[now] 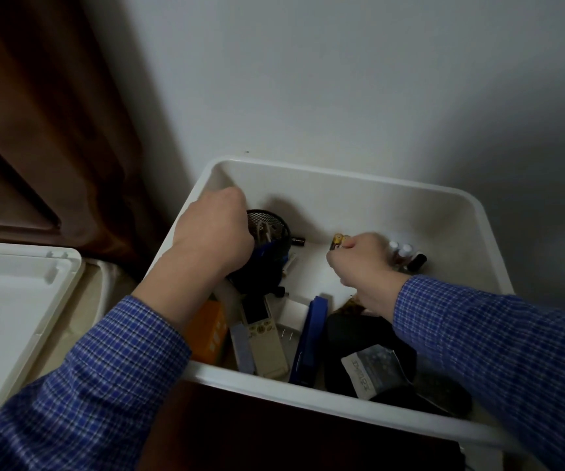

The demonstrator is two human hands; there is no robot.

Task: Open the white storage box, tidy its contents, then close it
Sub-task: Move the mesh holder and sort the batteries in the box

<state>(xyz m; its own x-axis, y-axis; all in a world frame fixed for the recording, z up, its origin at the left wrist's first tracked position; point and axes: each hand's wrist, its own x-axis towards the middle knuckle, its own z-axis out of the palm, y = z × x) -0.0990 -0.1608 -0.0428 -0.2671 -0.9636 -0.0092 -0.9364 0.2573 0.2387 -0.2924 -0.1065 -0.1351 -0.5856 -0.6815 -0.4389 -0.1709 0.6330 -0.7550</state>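
Gray wall (342,79) stands behind the open white box (342,180). Its lid (12,294) lies to the left. Left hand (214,229) holds the black mesh cup (270,232) inside. Right hand (362,260) pinches small batteries (337,241) with a tight grip.

A brown curtain (36,130) hangs at the left, its folds falling beside a plain pale wall (342,79). The wall fills the upper right.
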